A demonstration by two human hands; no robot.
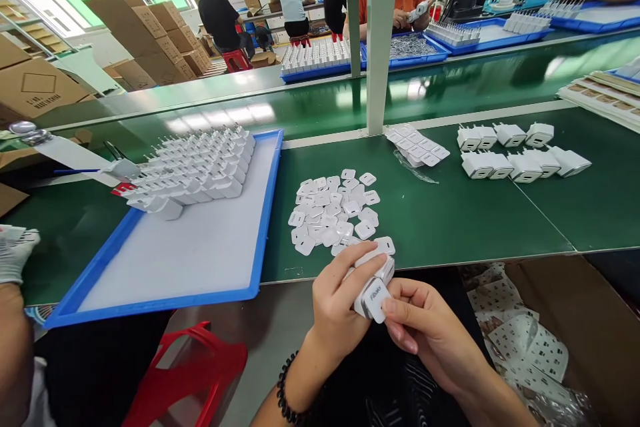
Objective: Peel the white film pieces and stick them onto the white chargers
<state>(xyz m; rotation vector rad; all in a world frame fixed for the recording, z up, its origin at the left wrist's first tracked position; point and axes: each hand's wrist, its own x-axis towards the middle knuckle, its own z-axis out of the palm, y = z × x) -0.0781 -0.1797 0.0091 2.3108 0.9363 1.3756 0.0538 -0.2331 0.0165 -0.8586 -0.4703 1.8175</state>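
My left hand (pixel 337 300) is wrapped round white charger bodies (pixel 384 269) just off the table's front edge. Between the thumb and fingers of my right hand (pixel 425 320) is a small white plate (pixel 376 297) with dark lettering, lying against the end of a held charger. A loose pile of white plates (pixel 330 210) is on the green table behind my hands. Farther right stand several white chargers (pixel 525 163) in two rows, and a stack of plates (pixel 417 145) rests near the post.
At left, a blue-rimmed tray (pixel 265 213) holds many white plugs (pixel 200 167). A gloved hand (pixel 17 253) is at the far left edge. A metal post (pixel 376 40) rises behind the table. Below are a red stool (pixel 200 360) and a box (pixel 595 320).
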